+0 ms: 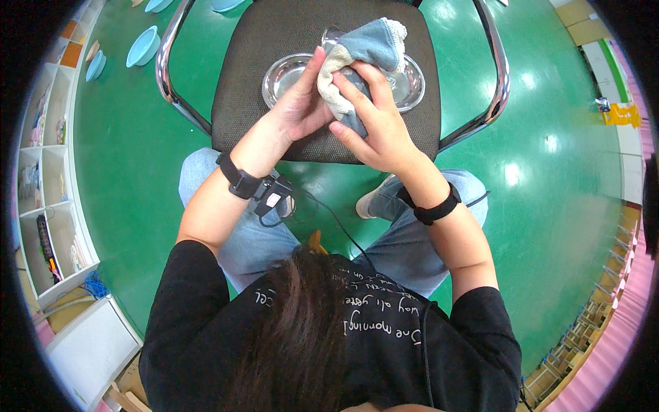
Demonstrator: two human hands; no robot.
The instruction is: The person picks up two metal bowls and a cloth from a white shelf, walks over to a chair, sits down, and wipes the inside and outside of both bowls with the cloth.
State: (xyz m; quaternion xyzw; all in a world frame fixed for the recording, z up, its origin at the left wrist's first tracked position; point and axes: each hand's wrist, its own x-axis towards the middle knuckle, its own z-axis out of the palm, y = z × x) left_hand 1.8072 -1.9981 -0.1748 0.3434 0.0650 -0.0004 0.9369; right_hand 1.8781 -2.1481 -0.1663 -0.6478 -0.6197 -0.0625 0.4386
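Observation:
A blue-grey and cream cloth (371,42) is bunched up above the chair seat. My right hand (377,123) presses down on it, with its fingers curled over the folds. My left hand (302,106) is closed along the cloth's left side, thumb upward; its other fingers are hidden behind the cloth. A shiny, silvery rim (332,34) shows at the cloth's upper left, close to my left thumb, but the cloth covers the rest. Below my hands, a shiny metal dish (273,81) rests on the seat at left. Another shiny metal dish (414,88) shows at right, partly covered.
The dark chair seat (240,127) lies between curved chrome armrests, one left (163,62) and one right (503,65). Light-blue basins (143,47) are on the green floor (549,206). White shelving (58,165) lines the left side. A cable (336,223) hangs between my knees.

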